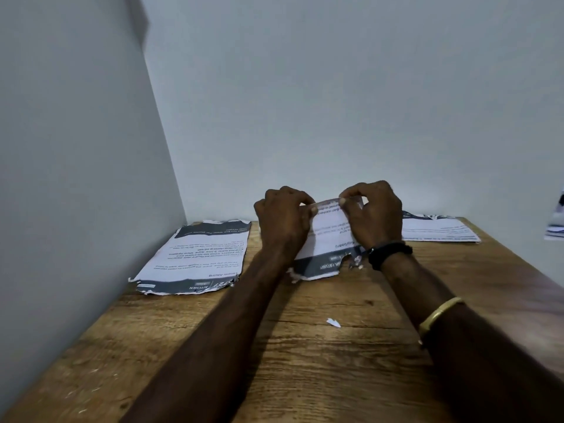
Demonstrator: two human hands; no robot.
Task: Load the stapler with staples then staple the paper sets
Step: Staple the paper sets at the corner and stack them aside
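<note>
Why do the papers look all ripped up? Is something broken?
Yes, the papers look damaged. The middle paper set, pinched at its far edge by the left hand and right hand, has a ragged, torn near edge. The left paper set is torn along its near edge too. A small white scrap lies loose on the wooden table.

A brown wooden table (305, 377) sits in a corner. The two walls (335, 102) are plain grey-white.

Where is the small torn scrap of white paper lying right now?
In the head view, the paper scrap lies alone on the bare wooden table, between the person's two forearms, nearer the camera than the paper set held in both hands.
</note>
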